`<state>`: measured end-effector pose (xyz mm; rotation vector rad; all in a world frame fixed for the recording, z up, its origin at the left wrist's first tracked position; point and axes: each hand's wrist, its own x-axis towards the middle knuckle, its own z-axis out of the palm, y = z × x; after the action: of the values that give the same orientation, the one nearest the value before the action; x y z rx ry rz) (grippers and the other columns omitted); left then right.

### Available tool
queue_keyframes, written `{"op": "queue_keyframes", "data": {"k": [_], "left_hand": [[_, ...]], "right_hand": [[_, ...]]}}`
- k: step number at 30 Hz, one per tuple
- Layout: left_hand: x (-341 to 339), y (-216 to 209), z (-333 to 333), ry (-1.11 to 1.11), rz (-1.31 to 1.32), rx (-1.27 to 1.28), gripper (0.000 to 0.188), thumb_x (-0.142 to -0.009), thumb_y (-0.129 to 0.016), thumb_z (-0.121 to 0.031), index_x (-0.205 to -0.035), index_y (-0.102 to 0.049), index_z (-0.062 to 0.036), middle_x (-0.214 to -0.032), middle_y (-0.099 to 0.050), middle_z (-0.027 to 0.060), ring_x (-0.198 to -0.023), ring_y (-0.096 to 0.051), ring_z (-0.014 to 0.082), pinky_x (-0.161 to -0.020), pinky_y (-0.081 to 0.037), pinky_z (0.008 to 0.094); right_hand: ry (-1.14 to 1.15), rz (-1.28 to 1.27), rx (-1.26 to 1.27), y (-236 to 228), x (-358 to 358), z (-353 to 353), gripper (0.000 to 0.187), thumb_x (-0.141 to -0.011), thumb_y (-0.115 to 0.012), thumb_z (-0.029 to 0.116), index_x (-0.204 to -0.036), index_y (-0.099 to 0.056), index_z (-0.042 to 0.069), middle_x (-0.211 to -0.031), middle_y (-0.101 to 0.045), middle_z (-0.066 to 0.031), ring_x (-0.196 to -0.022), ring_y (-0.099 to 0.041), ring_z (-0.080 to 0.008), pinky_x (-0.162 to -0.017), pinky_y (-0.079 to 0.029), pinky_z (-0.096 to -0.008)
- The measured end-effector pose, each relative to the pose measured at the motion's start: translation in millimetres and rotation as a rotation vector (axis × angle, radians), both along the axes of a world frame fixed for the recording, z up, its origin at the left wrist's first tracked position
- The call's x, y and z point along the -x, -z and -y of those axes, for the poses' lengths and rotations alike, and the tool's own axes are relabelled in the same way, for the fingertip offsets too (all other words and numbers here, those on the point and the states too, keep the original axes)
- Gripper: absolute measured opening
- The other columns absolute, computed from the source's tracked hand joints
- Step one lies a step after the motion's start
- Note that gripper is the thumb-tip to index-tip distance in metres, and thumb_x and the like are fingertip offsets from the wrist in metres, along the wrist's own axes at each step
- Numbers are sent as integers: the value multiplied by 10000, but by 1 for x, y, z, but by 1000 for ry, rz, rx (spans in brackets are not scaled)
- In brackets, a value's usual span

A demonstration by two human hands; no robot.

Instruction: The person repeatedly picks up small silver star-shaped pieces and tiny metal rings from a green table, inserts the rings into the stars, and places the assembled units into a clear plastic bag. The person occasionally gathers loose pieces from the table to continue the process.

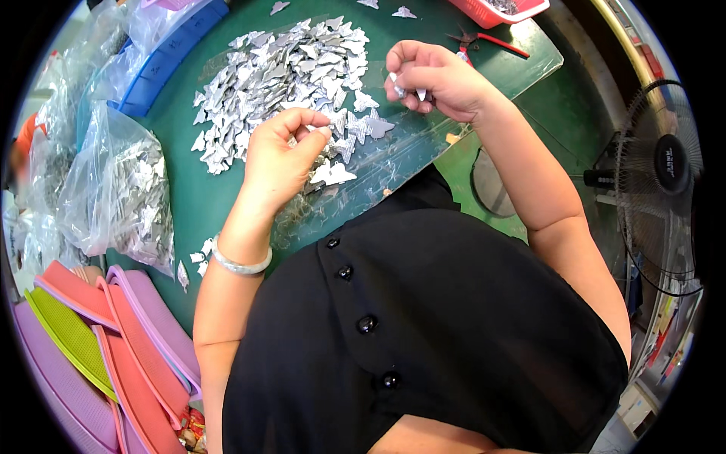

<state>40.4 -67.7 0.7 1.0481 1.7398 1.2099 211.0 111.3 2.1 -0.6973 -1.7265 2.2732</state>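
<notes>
My right hand [442, 79] is raised over the table's right side, its fingers curled round a few small silver pieces [421, 94] that peek out below the thumb. Lower and to the left, my left hand [286, 155] hovers at the near edge of a big heap of flat, silver, butterfly-shaped pieces [283, 72]. Its thumb and forefinger come together, and whatever may be between them is too small to make out. Several loose butterfly-shaped pieces [361, 127] lie just right of the left fingertips. More of them [333, 174] lie under that hand, partly hidden.
The green tabletop [408, 163] has a worn near edge. Red-handled pliers [491, 41] lie beyond my right hand, near a red basket [503, 11]. Leftward are a clear bag of pieces [140, 189], a blue bin [170, 57] and stacked coloured baskets [121, 340]. A fan [669, 163] stands at right.
</notes>
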Motion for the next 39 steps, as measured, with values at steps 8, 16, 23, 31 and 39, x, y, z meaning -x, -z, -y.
{"op": "queue_keyframes", "data": {"k": [8, 16, 23, 31, 39], "left_hand": [[-15, -13, -14, 178, -520, 170, 270, -736, -620, -160, -987, -635, -60, -709, -627, 116, -639, -611, 243, -601, -473, 353], [-26, -6, -22, 246, -885, 141, 347, -694, -688, -264, -966, -636, -55, -741, -617, 127, -696, -604, 275, -617, -464, 372], [-29, 0, -29, 283, -976, 124, 251, -708, -657, -239, -863, -628, -44, -792, -628, 142, -760, -609, 302, -653, -472, 394], [-26, -6, -25, 211, -644, 98, 175, -754, -613, -161, -891, -606, -52, -621, -523, 38, -535, -514, 150, -489, -412, 283], [3, -2, -4, 67, 905, -66, 153, -848, -513, -125, -963, -532, -26, -711, -546, 37, -529, -436, 67, -409, -313, 172]], "right_hand": [[-223, 217, -762, -4, -2, 24, 329, -696, -699, 229, -947, -610, 35, -702, -558, -56, -691, -554, -152, -639, -445, -303], [-156, 202, -1037, 12, -2, 37, 179, -702, -661, 93, -858, -599, 31, -670, -543, -76, -608, -510, -181, -581, -418, -290], [37, 74, -976, 15, -13, 33, 98, -725, -630, 39, -817, -602, 18, -713, -591, -73, -653, -557, -157, -598, -441, -272], [66, 6, -1068, 24, -29, 35, 134, -740, -612, -4, -872, -619, 16, -772, -623, -55, -674, -577, -113, -608, -452, -241], [135, -45, -368, 20, -31, 35, 218, -741, -613, -27, -955, -615, 11, -889, -602, 6, -755, -513, -37, -695, -417, -185]]}}
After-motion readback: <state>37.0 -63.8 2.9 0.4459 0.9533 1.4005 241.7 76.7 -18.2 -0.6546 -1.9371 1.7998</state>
